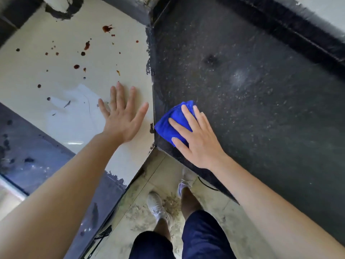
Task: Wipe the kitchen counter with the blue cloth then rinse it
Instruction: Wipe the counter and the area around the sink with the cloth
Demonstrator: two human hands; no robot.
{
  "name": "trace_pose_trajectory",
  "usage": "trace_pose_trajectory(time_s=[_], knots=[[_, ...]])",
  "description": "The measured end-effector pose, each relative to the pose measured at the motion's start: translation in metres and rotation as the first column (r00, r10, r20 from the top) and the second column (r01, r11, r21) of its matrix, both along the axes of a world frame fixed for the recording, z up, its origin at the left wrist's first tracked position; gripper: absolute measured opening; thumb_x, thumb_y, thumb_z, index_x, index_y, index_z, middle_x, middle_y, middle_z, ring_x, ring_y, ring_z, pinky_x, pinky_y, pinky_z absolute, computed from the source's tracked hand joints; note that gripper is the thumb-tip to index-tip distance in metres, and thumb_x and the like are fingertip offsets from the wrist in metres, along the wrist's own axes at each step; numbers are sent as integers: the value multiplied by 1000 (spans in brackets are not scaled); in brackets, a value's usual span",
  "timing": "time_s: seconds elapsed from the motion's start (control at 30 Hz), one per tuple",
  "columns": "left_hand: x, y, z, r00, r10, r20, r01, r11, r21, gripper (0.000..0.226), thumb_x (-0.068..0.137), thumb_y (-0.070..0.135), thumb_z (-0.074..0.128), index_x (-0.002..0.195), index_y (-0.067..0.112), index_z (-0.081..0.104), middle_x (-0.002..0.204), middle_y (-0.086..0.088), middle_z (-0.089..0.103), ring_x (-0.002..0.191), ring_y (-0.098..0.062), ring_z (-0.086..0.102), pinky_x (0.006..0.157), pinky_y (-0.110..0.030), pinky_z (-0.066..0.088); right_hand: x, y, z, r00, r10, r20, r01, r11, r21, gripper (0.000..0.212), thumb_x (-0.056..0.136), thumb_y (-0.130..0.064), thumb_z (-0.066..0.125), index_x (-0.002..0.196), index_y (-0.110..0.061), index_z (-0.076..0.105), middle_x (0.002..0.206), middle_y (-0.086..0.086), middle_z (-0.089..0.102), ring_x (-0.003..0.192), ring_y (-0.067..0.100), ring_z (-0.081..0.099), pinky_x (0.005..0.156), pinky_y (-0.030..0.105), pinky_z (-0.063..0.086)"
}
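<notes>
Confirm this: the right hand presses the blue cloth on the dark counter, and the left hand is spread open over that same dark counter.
Wrong about the left hand: the head view shows it spread open over the pale, red-spotted surface beside the dark counter. The right hand does press the blue cloth on the dark counter.

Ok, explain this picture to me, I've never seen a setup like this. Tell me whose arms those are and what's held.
No machine here: a camera worn on a person's head looks down at their own bare arms. The right hand presses flat, fingers straight, on a folded blue cloth at the near corner of a dark speckled stone counter. The left hand lies open on a pale cream surface spattered with reddish-brown stains. Nothing is gripped. Below are white shoes on a tiled floor.
</notes>
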State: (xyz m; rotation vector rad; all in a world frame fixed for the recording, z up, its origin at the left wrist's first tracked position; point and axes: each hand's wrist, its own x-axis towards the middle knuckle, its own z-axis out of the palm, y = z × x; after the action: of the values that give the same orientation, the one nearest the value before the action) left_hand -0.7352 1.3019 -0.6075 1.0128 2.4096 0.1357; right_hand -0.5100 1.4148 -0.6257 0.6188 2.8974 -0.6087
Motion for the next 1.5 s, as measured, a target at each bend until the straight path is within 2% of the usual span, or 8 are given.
trace_pose_trajectory(time_s=[0.13,0.33,0.6,0.73,0.97,1.13,1.3,1.5], knots=[[44,-49,9,995,-44,-92,51,995,84,82,90,74,-5,159,29,-4,164,-3,-26,149,-19,-29,118,-55,-20,-66,57,5,990,-123,67,120,992,46,59,104,-56,27,159,-39,16,169,8,-8,154,37,-6,125,51,2],[90,-123,3,986,-156,-65,153,987,-41,78,94,72,-3,158,30,-11,163,-2,-30,148,-18,-32,117,-52,-24,-153,60,6,937,-326,127,325,945,28,62,104,-54,22,161,-34,9,168,13,-13,152,43,-12,124,52,1],[94,-136,-4,994,-107,-16,107,993,-48,86,84,79,-14,157,33,-15,162,0,-32,146,-14,-36,113,-46,-29,32,-62,1,992,-64,107,58,997,58,58,106,-54,26,160,-35,18,169,9,-5,154,37,-7,125,52,7],[94,-134,-2,992,-125,-5,124,991,-46,84,85,79,-13,156,34,-18,158,2,-37,144,-14,-39,115,-51,-26,117,-51,5,979,-136,149,127,989,72,57,105,-56,28,158,-39,19,170,5,-5,155,32,-8,124,56,11],[95,-136,-6,989,-148,-18,147,988,-41,87,84,83,-10,156,34,-19,160,-1,-35,144,-15,-39,116,-55,-23,45,-66,1,868,-475,143,465,879,103,60,104,-58,24,159,-35,19,168,11,-8,152,42,-8,124,56,4],[93,-135,-5,991,-130,-8,129,990,-64,89,80,83,-14,155,35,-20,160,1,-35,144,-13,-38,116,-54,-23,-49,-86,-1,850,-518,96,514,856,65,61,103,-56,26,160,-34,15,168,13,-10,152,42,-11,124,56,-1],[93,-136,-6,990,-142,7,142,988,-64,85,84,80,-10,156,35,-19,160,1,-35,143,-13,-39,116,-55,-23,21,-87,-1,927,-369,67,358,924,138,59,104,-60,22,159,-37,20,169,8,-2,154,38,1,124,56,2],[96,-134,-5,986,-168,-9,167,985,-49,93,82,87,-7,156,32,-20,160,-3,-35,144,-18,-38,115,-57,-24,104,-101,0,798,-582,155,573,813,101,62,102,-62,25,159,-38,17,169,6,-10,154,34,-10,125,54,1]])
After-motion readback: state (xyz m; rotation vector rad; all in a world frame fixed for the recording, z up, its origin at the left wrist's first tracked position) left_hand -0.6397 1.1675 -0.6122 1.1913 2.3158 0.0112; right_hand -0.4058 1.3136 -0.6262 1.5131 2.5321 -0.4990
